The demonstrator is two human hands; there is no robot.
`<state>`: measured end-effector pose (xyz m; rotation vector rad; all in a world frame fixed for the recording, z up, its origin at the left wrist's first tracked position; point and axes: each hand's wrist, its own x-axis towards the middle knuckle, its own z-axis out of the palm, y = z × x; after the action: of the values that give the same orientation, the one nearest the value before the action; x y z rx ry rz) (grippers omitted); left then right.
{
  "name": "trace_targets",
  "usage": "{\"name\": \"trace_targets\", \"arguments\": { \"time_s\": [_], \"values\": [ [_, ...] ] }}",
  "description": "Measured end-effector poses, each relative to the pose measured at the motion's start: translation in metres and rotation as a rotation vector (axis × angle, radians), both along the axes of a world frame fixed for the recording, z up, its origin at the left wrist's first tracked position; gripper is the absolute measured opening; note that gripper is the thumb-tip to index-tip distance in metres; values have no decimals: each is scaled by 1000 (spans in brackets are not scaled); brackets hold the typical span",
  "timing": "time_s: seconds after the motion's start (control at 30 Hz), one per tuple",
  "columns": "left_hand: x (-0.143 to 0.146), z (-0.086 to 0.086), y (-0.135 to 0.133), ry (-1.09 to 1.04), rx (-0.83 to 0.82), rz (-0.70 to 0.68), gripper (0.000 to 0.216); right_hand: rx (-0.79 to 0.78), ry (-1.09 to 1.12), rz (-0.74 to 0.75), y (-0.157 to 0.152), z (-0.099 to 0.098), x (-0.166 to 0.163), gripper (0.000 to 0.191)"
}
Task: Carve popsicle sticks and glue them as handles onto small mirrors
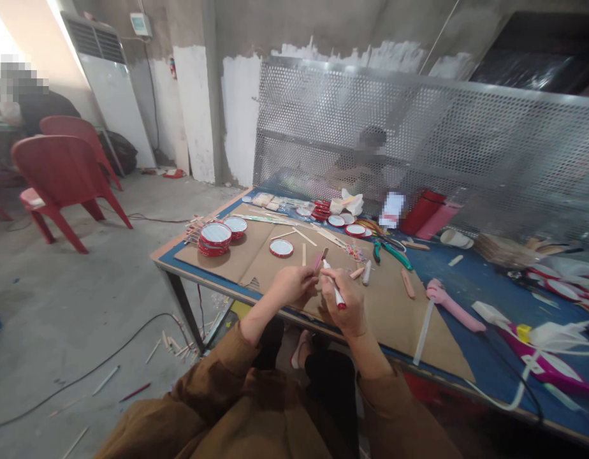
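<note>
My left hand (297, 282) pinches a thin pinkish stick (318, 259) above the near part of the cardboard. My right hand (346, 299) grips a white marker pen (340, 298) with a red end, its tip close to the stick. A pale wooden craft stick (304, 254) lies just beyond my left hand. Farther left is a round white disc with a red rim (281, 247). Beside my right hand are a short whitish tube (366, 273) and a small bundle of colourful bits (356, 252). My fingertips partly hide the stick's lower end.
Brown cardboard (237, 258) covers much of the blue table. Stacked red-rimmed discs (215, 234) stand at left. Teal-handled pliers (396, 255), a pink corded tool (457, 310) and a purple tool (552, 373) lie rightward. A perforated metal panel (313, 115) rises behind. Red chairs (60, 169) stand left.
</note>
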<state>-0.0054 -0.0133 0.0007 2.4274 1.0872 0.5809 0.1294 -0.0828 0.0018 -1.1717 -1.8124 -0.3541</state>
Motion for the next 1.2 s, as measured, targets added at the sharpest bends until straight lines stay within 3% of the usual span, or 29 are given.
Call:
{"name": "trace_targets", "arguments": {
  "time_s": [1.2],
  "values": [
    [-1, 4, -3, 19, -21, 10, 27, -9, -25, -26, 0, 0, 1, 11]
  ]
}}
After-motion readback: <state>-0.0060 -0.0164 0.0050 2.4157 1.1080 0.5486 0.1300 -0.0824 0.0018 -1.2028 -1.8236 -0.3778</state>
